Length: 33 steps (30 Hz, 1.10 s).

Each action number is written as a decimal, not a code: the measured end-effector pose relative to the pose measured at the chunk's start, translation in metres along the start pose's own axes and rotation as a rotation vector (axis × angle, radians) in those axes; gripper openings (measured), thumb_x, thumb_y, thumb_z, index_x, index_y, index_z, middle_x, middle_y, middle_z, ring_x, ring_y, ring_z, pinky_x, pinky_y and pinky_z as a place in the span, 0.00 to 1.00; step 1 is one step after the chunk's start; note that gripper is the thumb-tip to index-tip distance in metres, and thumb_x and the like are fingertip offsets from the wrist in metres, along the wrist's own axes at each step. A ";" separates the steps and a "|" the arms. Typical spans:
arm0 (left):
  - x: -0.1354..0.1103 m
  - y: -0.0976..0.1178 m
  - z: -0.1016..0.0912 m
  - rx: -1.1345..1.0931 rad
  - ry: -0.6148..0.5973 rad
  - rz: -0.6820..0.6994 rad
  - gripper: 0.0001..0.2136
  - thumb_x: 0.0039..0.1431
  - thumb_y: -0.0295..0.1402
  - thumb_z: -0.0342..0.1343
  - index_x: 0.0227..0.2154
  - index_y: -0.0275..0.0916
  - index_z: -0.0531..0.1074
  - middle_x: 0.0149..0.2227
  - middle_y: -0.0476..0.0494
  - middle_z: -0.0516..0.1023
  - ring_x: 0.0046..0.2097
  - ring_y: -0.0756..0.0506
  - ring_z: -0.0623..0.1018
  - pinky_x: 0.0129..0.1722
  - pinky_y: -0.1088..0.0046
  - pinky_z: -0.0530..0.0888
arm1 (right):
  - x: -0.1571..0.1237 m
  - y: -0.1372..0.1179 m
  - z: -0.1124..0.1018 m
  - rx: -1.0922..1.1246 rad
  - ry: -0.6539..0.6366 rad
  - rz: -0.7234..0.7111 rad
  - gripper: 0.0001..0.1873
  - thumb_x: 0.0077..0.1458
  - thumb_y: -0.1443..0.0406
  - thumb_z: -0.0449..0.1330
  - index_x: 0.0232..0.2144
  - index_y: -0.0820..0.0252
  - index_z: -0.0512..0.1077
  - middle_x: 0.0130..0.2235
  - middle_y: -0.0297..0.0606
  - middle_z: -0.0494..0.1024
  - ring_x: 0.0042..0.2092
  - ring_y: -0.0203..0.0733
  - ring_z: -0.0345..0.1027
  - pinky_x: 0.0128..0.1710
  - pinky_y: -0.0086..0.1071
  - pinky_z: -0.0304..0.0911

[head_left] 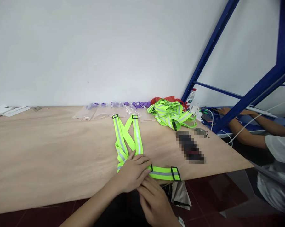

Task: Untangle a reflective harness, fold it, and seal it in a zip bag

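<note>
The reflective harness, probably light, limp and slightly slick, lies flat at the near edge of the plywood table, best taken by its waist band, where the left hand presses down with fingers spread and the right hand touches it, though I cannot tell whether it pinches.

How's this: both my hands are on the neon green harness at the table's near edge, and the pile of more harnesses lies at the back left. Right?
Not quite: in the head view the pile of harnesses lies at the back right, not back left. The left hand and right hand are on the neon green harness at the near edge.
</note>
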<state>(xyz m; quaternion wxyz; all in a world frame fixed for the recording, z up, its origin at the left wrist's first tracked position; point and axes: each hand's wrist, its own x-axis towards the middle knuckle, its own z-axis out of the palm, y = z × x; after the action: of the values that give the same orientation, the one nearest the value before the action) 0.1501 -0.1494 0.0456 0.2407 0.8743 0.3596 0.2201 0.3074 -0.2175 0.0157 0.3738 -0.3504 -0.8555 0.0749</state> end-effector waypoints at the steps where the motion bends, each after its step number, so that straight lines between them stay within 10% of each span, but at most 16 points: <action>1: -0.001 0.000 0.002 0.039 -0.004 0.013 0.19 0.70 0.32 0.47 0.61 0.45 0.68 0.58 0.39 0.75 0.62 0.39 0.69 0.68 0.46 0.49 | -0.006 0.004 -0.006 -0.018 0.059 -0.012 0.28 0.57 0.79 0.50 0.55 0.57 0.72 0.48 0.42 0.81 0.52 0.44 0.74 0.55 0.40 0.71; 9: -0.006 -0.007 0.020 0.065 0.061 0.097 0.20 0.66 0.27 0.51 0.60 0.45 0.67 0.60 0.38 0.73 0.65 0.39 0.68 0.70 0.51 0.48 | -0.041 0.040 -0.055 -0.387 0.377 0.164 0.17 0.59 0.75 0.59 0.47 0.55 0.76 0.43 0.43 0.79 0.44 0.46 0.75 0.43 0.41 0.72; 18: -0.011 0.000 0.023 0.139 0.035 0.062 0.20 0.63 0.21 0.49 0.57 0.39 0.70 0.60 0.34 0.72 0.66 0.39 0.67 0.69 0.53 0.54 | -0.003 0.051 -0.036 -0.452 0.241 0.161 0.12 0.64 0.67 0.56 0.48 0.59 0.74 0.48 0.47 0.78 0.48 0.50 0.74 0.47 0.43 0.70; 26: -0.019 0.004 0.017 -0.072 0.174 -0.024 0.11 0.67 0.28 0.51 0.44 0.45 0.78 0.52 0.39 0.79 0.61 0.37 0.72 0.69 0.43 0.51 | -0.043 0.072 -0.056 -0.707 0.165 0.680 0.37 0.61 0.36 0.44 0.38 0.60 0.74 0.41 0.49 0.80 0.42 0.58 0.74 0.36 0.47 0.66; 33: -0.031 -0.004 0.018 0.021 0.203 0.020 0.13 0.67 0.27 0.51 0.48 0.45 0.77 0.54 0.41 0.77 0.61 0.38 0.71 0.68 0.46 0.56 | -0.043 0.075 -0.045 -0.650 0.068 0.475 0.32 0.64 0.42 0.47 0.43 0.61 0.75 0.42 0.49 0.80 0.43 0.55 0.74 0.41 0.44 0.66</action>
<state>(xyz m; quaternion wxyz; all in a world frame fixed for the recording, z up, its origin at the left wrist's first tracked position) 0.1378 -0.1746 0.0229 0.1915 0.8535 0.3755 0.3063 0.4000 -0.1957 -0.0067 0.2436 -0.6407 -0.7170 -0.1269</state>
